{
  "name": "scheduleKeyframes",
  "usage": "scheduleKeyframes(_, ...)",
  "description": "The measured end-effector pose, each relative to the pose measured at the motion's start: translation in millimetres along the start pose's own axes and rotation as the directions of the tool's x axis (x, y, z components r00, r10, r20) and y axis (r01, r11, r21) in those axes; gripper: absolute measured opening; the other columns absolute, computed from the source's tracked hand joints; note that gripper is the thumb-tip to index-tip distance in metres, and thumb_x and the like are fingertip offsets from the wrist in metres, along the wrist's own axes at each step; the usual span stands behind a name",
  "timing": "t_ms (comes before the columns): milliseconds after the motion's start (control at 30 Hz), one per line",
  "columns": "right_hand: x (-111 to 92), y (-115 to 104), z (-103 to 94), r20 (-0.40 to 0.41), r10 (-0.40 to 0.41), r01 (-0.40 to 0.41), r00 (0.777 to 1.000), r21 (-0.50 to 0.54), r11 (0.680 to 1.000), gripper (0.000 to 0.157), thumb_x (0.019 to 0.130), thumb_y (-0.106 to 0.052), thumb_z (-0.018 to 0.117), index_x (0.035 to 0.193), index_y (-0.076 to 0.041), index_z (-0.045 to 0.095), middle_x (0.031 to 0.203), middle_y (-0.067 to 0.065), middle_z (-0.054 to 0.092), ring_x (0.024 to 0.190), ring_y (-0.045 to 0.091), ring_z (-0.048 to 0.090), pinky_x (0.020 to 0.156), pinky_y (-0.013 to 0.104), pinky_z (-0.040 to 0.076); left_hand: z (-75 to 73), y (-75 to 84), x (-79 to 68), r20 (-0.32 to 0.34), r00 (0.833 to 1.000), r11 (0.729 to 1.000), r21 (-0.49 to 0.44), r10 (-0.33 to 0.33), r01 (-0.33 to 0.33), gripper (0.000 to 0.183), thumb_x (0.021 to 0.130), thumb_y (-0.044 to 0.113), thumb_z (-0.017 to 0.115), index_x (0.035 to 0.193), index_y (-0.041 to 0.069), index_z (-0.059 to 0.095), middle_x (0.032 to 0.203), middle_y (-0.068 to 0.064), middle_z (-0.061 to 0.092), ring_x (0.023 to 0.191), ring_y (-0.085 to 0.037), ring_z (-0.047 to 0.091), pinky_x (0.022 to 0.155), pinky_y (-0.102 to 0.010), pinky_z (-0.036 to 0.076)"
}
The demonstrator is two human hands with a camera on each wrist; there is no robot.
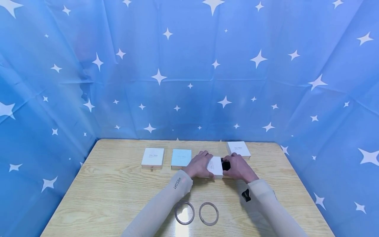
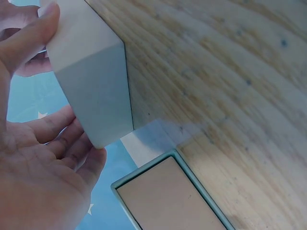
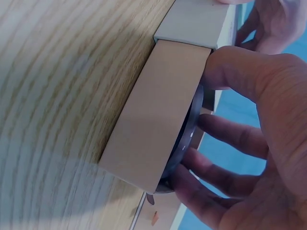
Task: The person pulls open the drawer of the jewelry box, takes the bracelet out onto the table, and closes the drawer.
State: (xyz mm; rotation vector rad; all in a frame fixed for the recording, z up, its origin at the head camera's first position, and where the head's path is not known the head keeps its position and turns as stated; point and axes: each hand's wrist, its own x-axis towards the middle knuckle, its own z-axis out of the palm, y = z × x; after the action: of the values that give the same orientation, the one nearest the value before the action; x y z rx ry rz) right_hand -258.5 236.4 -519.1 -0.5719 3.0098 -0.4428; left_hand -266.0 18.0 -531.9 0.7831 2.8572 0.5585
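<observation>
A white slide-out box (image 1: 215, 167) is held by its sleeve between the thumb and fingers of my left hand (image 1: 199, 164). In the left wrist view the white sleeve (image 2: 96, 91) stands on the table, thumb on one side and fingertips on the other. Its beige drawer (image 3: 146, 115) sticks out to the right, pulled partly from the sleeve (image 3: 192, 23). A dark bangle (image 3: 185, 143) with small bright spots sits in that drawer. My right hand (image 1: 239, 168) holds the bangle's edge with thumb and curled fingers; the thumb's exact contact is partly hidden.
Two loose bangles, a left one (image 1: 193, 214) and a right one (image 1: 218, 214), lie at the table's front. A white box (image 1: 152, 157) and a light-blue box (image 1: 181, 158) stand to the left; another white box (image 1: 238, 148) is behind my right hand. Behind the table hangs a blue starry curtain (image 1: 189, 65).
</observation>
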Motion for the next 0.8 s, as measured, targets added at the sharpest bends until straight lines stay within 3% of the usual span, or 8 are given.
scheduleKeyframes(800,-2.1,0.4,-4.8,-0.054,0.005,-0.005,0.999,0.000,1.000,0.053,0.073,-0.029,0.087,0.119,-0.007,0.073,0.114,0.017,0.063,0.099,0.035,0.055,0.082,0.049,0.053,0.4,1.3,0.4,0.010,1.000,1.000,-0.004,-0.010,0.010,0.097,0.074,0.053,0.089,0.152,0.012,0.047,0.139,-0.002,0.055,0.126,-0.018,0.050,0.109,-0.033,0.047)
